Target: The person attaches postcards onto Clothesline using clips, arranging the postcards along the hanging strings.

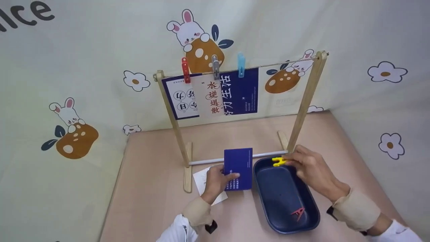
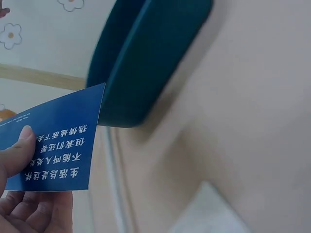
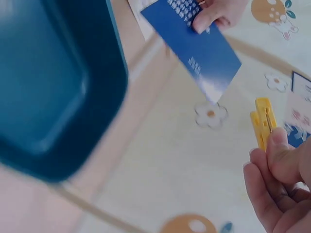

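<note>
Card [image 1: 242, 164] in dark blue with white print is gripped by the left hand [image 1: 216, 179], the thumb laid across the printed face and the other fingers bent behind it; it is held in front of the rack's lower bar [image 1: 206, 161], just left of a dark blue basin [image 1: 278, 188]. A yellow clothespin [image 1: 278, 161] is pinched between thumb and forefinger of the right hand [image 1: 309, 164], near the basin's far end. A red clip [image 1: 298, 213] is contained in the basin. A white sheet [image 1: 200, 176] is partly hidden by the left hand. Three overlapping cards are hung from the cord [image 1: 282, 63] by red [image 1: 185, 70], grey [image 1: 215, 67] and light-blue clothespins [image 1: 241, 65].
</note>
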